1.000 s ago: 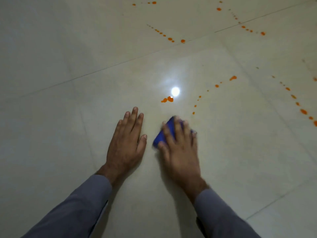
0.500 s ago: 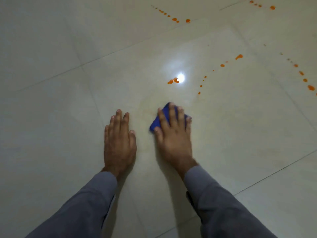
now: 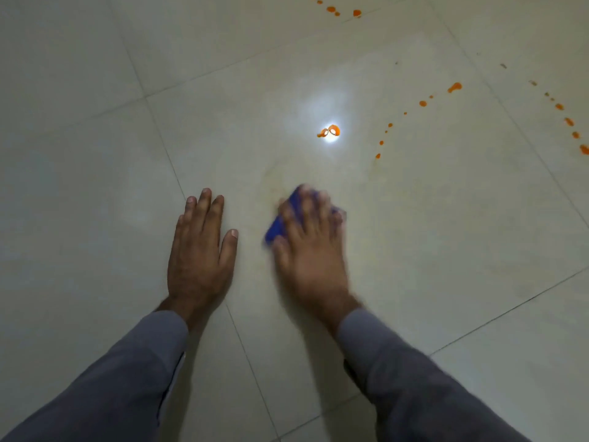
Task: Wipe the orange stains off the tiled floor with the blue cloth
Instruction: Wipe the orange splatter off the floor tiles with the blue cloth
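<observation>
Two hands on floor [image 3: 95, 154]; right hand [image 3: 310, 250] presses blue cloth [image 3: 277, 226]

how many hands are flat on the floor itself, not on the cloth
1. The left hand lies flat on the bare tile; the right hand presses on the blue cloth instead.

No readable text, label, brand, number or sign shows anywhere in this view.

Bare tiled floor [image 3: 414, 250] lies open ahead and right of the right hand [image 3: 310, 250]; the flat left hand [image 3: 199, 250] blocks its left side.
</observation>
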